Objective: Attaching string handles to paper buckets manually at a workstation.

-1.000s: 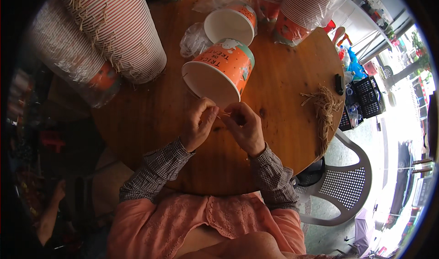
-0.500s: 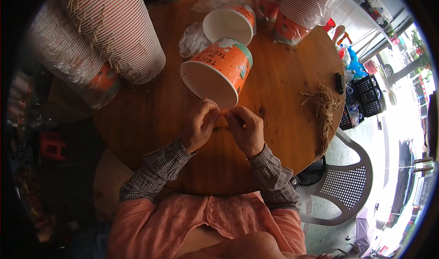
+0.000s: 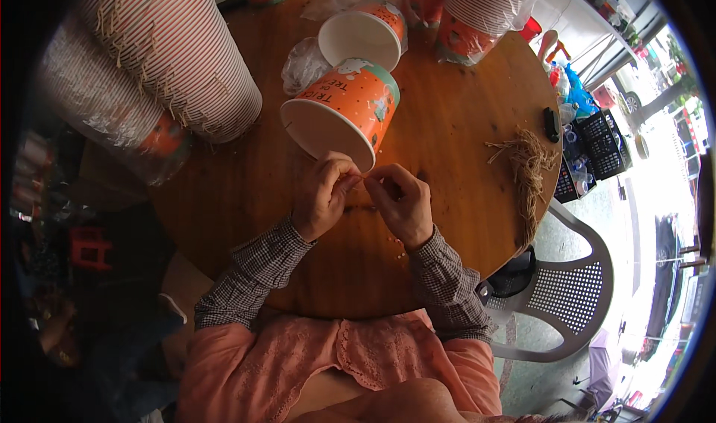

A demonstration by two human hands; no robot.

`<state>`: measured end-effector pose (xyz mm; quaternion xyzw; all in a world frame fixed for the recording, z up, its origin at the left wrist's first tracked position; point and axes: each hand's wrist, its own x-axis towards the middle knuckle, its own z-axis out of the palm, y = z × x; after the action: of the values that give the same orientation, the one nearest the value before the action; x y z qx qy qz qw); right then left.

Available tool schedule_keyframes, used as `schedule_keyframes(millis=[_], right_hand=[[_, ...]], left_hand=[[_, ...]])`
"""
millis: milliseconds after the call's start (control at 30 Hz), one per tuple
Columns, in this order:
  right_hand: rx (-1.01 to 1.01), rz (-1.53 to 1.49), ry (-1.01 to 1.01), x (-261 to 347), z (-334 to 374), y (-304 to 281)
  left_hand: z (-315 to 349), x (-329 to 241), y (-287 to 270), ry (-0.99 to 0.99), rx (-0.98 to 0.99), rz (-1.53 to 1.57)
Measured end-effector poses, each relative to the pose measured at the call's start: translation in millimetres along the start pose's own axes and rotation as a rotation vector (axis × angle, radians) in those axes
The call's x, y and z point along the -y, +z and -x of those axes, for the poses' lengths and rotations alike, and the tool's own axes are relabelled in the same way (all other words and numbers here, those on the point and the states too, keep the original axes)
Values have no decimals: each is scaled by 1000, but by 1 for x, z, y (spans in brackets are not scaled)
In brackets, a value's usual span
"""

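An orange paper bucket (image 3: 355,110) with a green band and printed figures lies on its side on the round wooden table (image 3: 462,124), its white mouth turned toward me. Just below its rim, my left hand (image 3: 321,203) and my right hand (image 3: 405,205) meet fingertip to fingertip, both pinched. Whatever sits between the fingers is too small and hidden to make out. Behind this bucket lies a second paper bucket (image 3: 362,41), also on its side. A loose bundle of tan twine (image 3: 528,169) rests near the table's right edge.
Tall nested paper buckets (image 3: 183,50), with twine ends hanging from their rims, lean at the left beside a plastic-wrapped stack (image 3: 112,98). More wrapped buckets (image 3: 477,16) stand at the back. Crumpled clear plastic (image 3: 304,66), a small black object (image 3: 550,124) and a grey chair (image 3: 570,296) are around.
My fingertips have come slightly closer together under the bucket's rim. The view has shifted a little, and part of another person's leg shows at the lower left.
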<state>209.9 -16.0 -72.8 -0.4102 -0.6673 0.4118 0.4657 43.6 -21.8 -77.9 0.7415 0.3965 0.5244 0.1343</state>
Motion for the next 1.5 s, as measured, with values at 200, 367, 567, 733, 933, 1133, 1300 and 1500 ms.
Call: schedule_keyframes(millis=[200,367,567,733,933,1133,1300,1500], right_hand=[[-61,-67,23,4,-1,-1],[-148,-161,47,-16,-4,-3],[-218,-587,248,-20,-16,-3],[-211,-647,220,-36,-15,12],[-218,-514,117,-34,-10,24],[-253,-367,89,-37,-10,25],[-254,-276,79,-35,-10,25],[-230,-185,16,-33,-10,24]], left_hand=[[-2,12,5,51,8,-134],[-1,7,15,-58,-63,-43],[3,20,32,-243,-49,134],[6,22,34,-366,0,122],[10,28,20,-309,-50,97],[9,24,21,-220,-69,20],[10,24,19,-227,-40,20],[9,23,19,-222,-45,25]])
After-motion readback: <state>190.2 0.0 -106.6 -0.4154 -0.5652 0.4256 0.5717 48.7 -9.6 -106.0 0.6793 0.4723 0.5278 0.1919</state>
